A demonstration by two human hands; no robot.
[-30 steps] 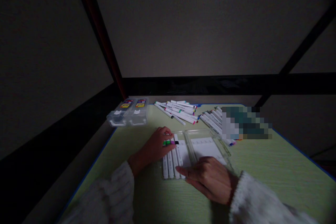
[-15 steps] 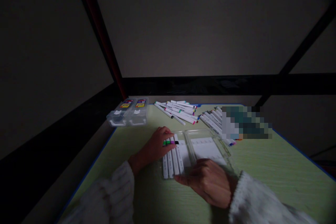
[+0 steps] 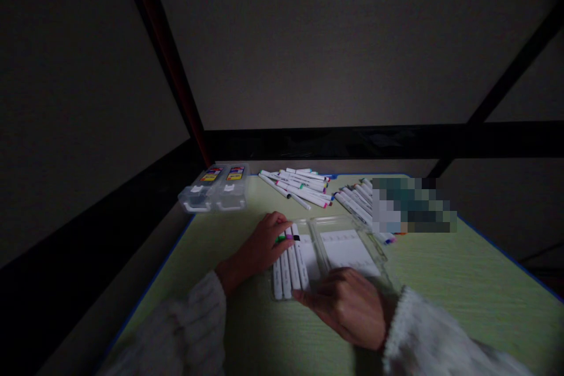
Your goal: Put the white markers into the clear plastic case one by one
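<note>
Four-cornered and clear, an open plastic case lies on the table, with several white markers side by side in its left half. My left hand is closed over the upper part of these markers, thumb and finger by their green, purple and black bands. My right hand has curled fingers, and one fingertip meets the lower end of a marker at the near edge. The case's right half holds a white insert, partly behind my right hand.
Two closed clear cases with white handles stand at the back left. A loose pile of markers lies at the back middle. More markers lie to the right, beside a pixelated patch. Blue edging borders the green table.
The fingertip of my right hand and the marker's lower end have shifted very slightly upward. My left hand stays almost still on the markers.
</note>
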